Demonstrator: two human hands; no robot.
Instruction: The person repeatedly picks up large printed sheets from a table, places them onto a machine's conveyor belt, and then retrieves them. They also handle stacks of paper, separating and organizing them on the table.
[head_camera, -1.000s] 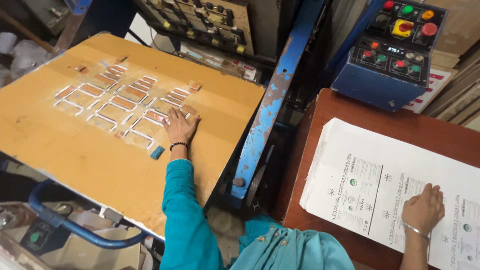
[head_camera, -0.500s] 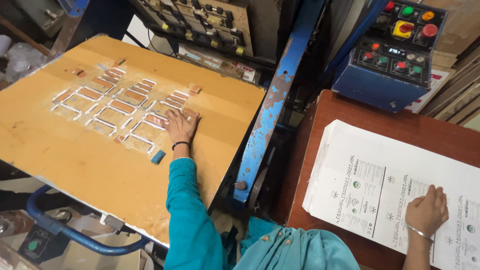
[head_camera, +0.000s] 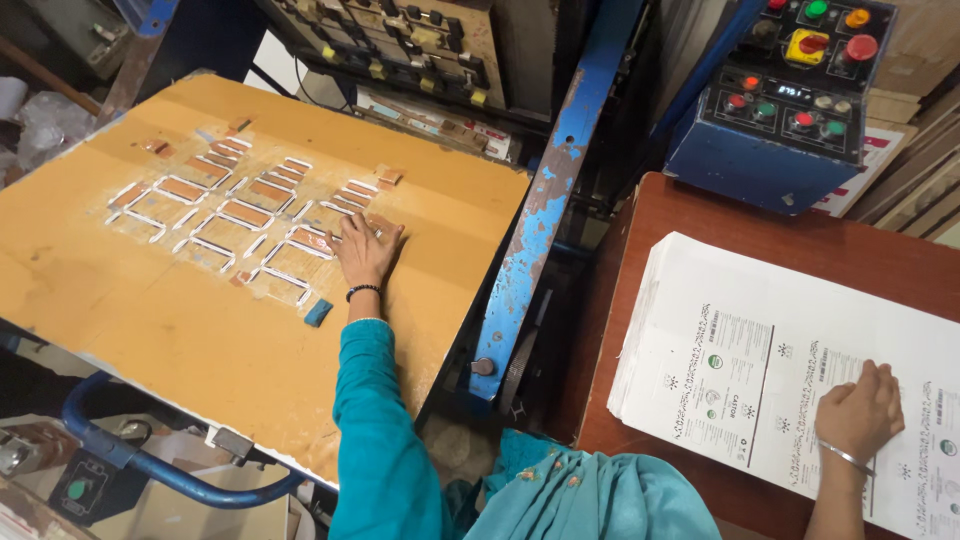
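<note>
Teal sleeve, black bead bracelet left, silver bangle rt wrist.

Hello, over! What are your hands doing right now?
Left hand flat on yellow board. Right hand flat on printed sheet stack. Nothing blocking.

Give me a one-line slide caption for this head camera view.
Left hand flat on the tan press board with white die outlines; right hand resting on a stack of printed sheets.
</note>
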